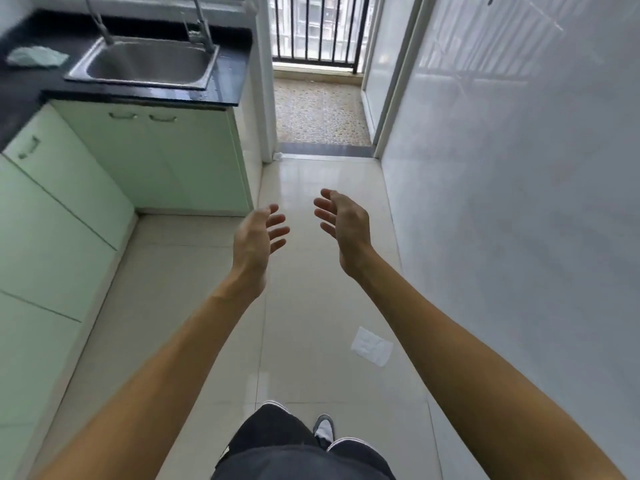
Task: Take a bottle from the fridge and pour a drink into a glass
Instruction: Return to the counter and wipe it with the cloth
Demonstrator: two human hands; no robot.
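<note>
Kitchen floor [311, 306] below: both hands outstretched, empty.

Bright daylight from the balcony door [317, 29] glares off the floor [311, 188]; edges bend and blur.

Both bare arms stretched out forward, side by side. Left hand [254, 239] and right hand [344, 225] are near each other but not touching, palms turned inward facing one another. Fingers [277, 232] on both spread loose and slightly curled, nothing held. Forearms bare, wrists pretty much straight.
</note>
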